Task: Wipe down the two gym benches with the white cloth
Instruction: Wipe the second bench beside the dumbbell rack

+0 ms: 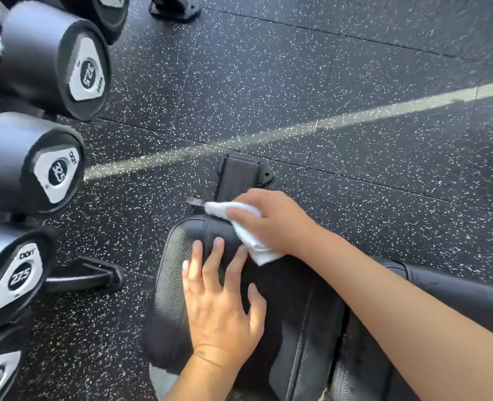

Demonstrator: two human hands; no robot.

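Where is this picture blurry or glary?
Head view: motion blur smears the floor at the top right; the wide lens bends the dumbbells on the left; sunlight glares on the bench pad and the left hand; the cloth stays sharp.

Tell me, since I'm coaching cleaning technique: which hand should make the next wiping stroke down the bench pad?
Right. The right hand already grips the white cloth at the bench pad far end; the left hand lies flat, bracing.
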